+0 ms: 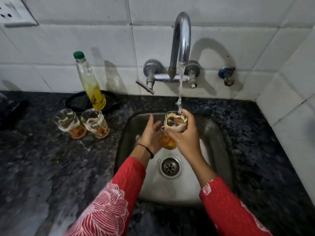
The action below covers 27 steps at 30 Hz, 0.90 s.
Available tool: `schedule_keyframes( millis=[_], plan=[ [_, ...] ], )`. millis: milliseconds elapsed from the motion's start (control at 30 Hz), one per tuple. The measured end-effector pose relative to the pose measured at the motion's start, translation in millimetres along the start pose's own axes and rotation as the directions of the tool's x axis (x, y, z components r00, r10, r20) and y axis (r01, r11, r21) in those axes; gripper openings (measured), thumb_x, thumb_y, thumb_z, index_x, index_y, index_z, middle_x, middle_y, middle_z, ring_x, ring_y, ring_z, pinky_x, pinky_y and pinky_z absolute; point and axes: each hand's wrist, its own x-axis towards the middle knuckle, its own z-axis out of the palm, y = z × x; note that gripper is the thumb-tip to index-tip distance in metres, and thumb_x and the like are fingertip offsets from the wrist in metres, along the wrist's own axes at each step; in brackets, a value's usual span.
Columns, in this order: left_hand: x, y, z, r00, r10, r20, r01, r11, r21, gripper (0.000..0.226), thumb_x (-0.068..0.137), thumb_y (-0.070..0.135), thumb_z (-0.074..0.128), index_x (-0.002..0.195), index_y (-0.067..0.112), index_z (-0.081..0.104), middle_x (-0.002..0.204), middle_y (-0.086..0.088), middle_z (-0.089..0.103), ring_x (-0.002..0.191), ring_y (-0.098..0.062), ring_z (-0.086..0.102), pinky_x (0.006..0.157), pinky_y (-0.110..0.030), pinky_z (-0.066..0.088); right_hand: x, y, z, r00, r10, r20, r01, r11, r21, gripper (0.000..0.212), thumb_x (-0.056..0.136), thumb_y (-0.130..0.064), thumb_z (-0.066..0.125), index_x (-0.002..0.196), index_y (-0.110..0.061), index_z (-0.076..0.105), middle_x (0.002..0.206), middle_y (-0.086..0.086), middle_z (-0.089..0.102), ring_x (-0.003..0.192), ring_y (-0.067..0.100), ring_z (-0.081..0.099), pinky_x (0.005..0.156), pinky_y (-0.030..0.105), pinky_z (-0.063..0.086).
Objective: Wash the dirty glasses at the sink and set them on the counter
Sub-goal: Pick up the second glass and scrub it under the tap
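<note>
My right hand (186, 138) grips a dirty glass (175, 124) smeared with white froth and orange residue, tilted over the steel sink (216, 133). Water from the chrome tap (181, 41) runs into the glass's mouth. My left hand (150, 133) hovers just left of the glass with fingers spread, holding nothing. Two more dirty glasses (69, 123) (95, 122) stand side by side on the dark granite counter (42, 159), left of the sink.
A clear bottle with yellow liquid and a green cap (90, 82) stands on a black round lid (76, 103) behind the glasses. The sink drain (170, 167) lies below my hands. White tiled walls close the back and right. A dark object (13, 111) lies at far left.
</note>
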Motion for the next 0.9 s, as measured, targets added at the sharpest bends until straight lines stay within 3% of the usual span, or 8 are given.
schedule_keyframes(
  millis=[100,233,333,533,600,700,800,900],
  plan=[
    [-15.7,-43.9,-6.7,0.989,-0.089,0.115,0.094,0.995,-0.035,0.056,0.093,0.056,0.033,0.104,0.019,0.073,0.102,-0.006,0.073,0.093,-0.021,0.067,0.075,-0.037,0.056,-6.8,10.0,5.8,0.999,-0.019,0.036,0.021,0.997,-0.072,0.053,0.075,-0.018,0.076,0.12,-0.032,0.051,0.106,-0.022,0.061,0.093,-0.01,0.06,0.083,0.012,0.047],
    [-5.0,-54.4,-6.7,0.995,-0.093,0.039,0.098,0.982,-0.161,0.044,0.093,0.043,0.037,0.086,0.016,0.071,0.074,-0.003,0.072,0.063,-0.018,0.068,0.051,-0.023,0.051,-6.6,17.1,5.2,0.986,-0.097,0.135,0.145,0.897,-0.418,0.03,0.089,-0.013,0.06,0.119,-0.011,0.059,0.146,0.009,0.043,0.137,0.021,0.037,0.113,0.028,0.03],
    [6.1,-50.2,-9.8,0.994,-0.111,-0.008,0.108,0.982,-0.156,0.037,0.092,0.04,0.039,0.085,0.015,0.065,0.067,-0.005,0.068,0.059,-0.018,0.062,0.052,-0.024,0.046,2.0,9.2,-3.0,0.959,-0.147,0.243,0.269,0.742,-0.614,0.03,0.093,-0.016,0.053,0.122,-0.012,0.061,0.127,0.011,0.059,0.125,0.028,0.048,0.102,0.03,0.038],
    [18.5,-51.2,-24.3,0.997,-0.007,0.077,0.027,0.966,-0.258,0.03,0.092,0.031,0.044,0.098,0.01,0.064,0.091,-0.009,0.07,0.08,-0.022,0.065,0.069,-0.032,0.054,17.2,-1.7,-7.4,0.976,0.062,0.21,0.089,0.763,-0.64,0.018,0.092,-0.022,0.057,0.105,-0.017,0.068,0.105,0.008,0.072,0.099,0.029,0.065,0.083,0.038,0.052],
    [25.7,-55.9,-28.5,0.999,-0.002,0.045,0.011,0.98,-0.198,0.032,0.095,0.035,0.043,0.102,0.011,0.064,0.089,-0.007,0.07,0.076,-0.018,0.066,0.063,-0.027,0.056,23.4,0.4,-3.0,0.975,0.136,0.178,-0.006,0.81,-0.587,0.017,0.091,-0.02,0.058,0.104,-0.019,0.069,0.105,0.005,0.072,0.098,0.024,0.065,0.084,0.035,0.053],
    [38.1,-53.0,-33.7,0.998,-0.056,0.016,0.057,0.998,-0.014,0.054,0.094,0.055,0.036,0.105,0.013,0.068,0.1,-0.01,0.069,0.082,-0.019,0.063,0.067,-0.029,0.049,22.9,19.0,8.8,0.903,0.184,0.388,0.106,0.781,-0.616,0.025,0.082,-0.016,0.055,0.106,-0.02,0.063,0.106,0.005,0.066,0.096,0.023,0.064,0.084,0.039,0.054],
    [50.1,-36.7,-37.4,0.989,-0.149,-0.016,0.149,0.97,0.194,0.059,0.091,0.063,0.037,0.1,0.014,0.068,0.086,-0.009,0.071,0.072,-0.02,0.065,0.062,-0.03,0.052,17.2,32.2,0.7,0.779,0.227,0.585,0.36,0.602,-0.713,0.042,0.082,-0.001,0.054,0.119,-0.019,0.057,0.115,0.008,0.063,0.102,0.027,0.061,0.088,0.037,0.051],
    [56.1,-24.2,-33.1,0.977,-0.203,-0.066,0.214,0.932,0.294,0.045,0.092,0.055,0.041,0.092,0.015,0.061,0.065,-0.007,0.068,0.054,-0.018,0.065,0.048,-0.03,0.056,23.4,38.7,-3.2,0.764,0.165,0.624,0.492,0.477,-0.728,0.035,0.088,0.0,0.049,0.121,-0.006,0.057,0.121,0.016,0.059,0.112,0.034,0.055,0.09,0.036,0.042]
  ],
)
